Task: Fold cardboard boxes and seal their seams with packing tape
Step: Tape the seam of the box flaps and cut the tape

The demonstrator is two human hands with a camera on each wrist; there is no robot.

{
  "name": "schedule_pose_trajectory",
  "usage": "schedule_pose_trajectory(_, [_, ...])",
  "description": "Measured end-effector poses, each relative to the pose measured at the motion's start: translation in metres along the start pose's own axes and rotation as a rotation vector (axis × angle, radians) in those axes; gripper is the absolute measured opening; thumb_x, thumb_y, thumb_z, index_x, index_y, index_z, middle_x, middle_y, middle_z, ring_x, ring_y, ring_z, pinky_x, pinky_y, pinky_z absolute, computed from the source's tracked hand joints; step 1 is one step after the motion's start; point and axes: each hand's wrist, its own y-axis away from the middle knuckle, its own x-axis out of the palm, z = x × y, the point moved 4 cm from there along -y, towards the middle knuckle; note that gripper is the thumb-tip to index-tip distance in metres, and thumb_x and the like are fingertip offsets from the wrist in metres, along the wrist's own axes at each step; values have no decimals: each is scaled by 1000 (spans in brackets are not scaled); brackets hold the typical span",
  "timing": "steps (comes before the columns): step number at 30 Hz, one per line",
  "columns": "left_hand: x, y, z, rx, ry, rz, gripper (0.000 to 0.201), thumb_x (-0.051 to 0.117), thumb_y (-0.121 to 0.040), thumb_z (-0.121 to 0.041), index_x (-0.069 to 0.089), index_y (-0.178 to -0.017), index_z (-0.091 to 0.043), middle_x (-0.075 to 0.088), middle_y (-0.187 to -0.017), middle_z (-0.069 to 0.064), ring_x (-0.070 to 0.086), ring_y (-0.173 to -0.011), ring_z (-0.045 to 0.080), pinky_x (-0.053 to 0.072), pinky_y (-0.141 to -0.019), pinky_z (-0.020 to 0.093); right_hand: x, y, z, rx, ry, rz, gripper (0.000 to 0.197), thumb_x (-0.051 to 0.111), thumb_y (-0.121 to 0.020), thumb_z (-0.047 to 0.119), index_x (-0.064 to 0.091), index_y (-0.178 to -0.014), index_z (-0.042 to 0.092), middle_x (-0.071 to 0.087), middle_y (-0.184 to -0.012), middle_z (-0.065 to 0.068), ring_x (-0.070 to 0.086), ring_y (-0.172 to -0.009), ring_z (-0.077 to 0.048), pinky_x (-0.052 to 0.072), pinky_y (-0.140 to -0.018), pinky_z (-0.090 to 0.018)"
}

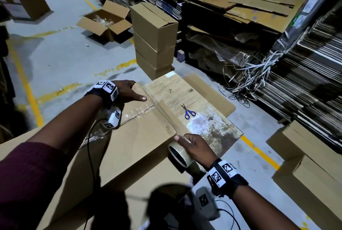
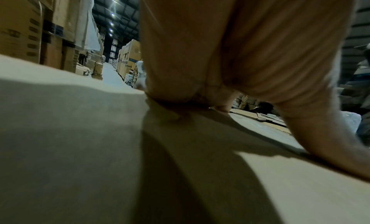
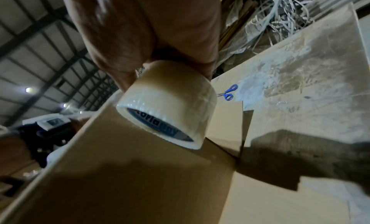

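Note:
A large brown cardboard box point(image 1: 140, 137) lies in front of me on a worn table point(image 1: 212, 124), its flaps folded down with clear tape along the centre seam point(image 1: 137, 114). My left hand point(image 1: 129, 91) presses flat on the far flap, fingers straight; its palm point(image 2: 230, 53) fills the left wrist view above the cardboard point(image 2: 80, 148). My right hand point(image 1: 192, 144) grips a roll of clear packing tape point(image 1: 178, 153) at the box's near right corner. The right wrist view shows the tape roll point(image 3: 170, 104) held against the box point(image 3: 120, 172).
Blue-handled scissors point(image 1: 189, 112) lie on the table beyond the box. A stack of closed boxes point(image 1: 154, 39) and an open box point(image 1: 106, 21) stand on the floor behind. Flattened cardboard point(image 1: 249, 3) and loose strapping point(image 1: 249, 74) pile up at the right.

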Motion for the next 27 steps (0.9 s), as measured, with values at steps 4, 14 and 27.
schedule_pose_trajectory(4, [-1, 4, -5, 10, -31, 0, 105, 79, -71, -63, 33, -154, -17, 42, -154, 5, 40, -140, 26, 33, -104, 35, 5, 1, -5, 60, 46, -70, 61, 62, -82, 73, 39, -68, 19, 33, -64, 2, 35, -56, -11, 29, -60, -32])
schedule_pose_trajectory(14, [0, 10, -5, 52, -24, -26, 117, 77, -59, -74, 36, -152, -16, 44, -153, 4, 43, -138, 25, 33, -103, 33, 19, -16, 72, -529, 386, -324, 26, 57, -84, -6, 73, -102, 3, 74, -95, -13, 66, -89, -27, 52, -79, -32])
schedule_pose_trajectory(27, [-13, 0, 16, 150, 231, -140, 29, 60, -100, -27, 63, -129, -25, 66, -126, 9, 60, -111, 22, 42, -98, 27, 40, -145, 121, -140, 890, 223, 33, 50, -106, 25, 54, -78, 8, 67, -96, -23, 61, -96, -38, 34, -71, -30])
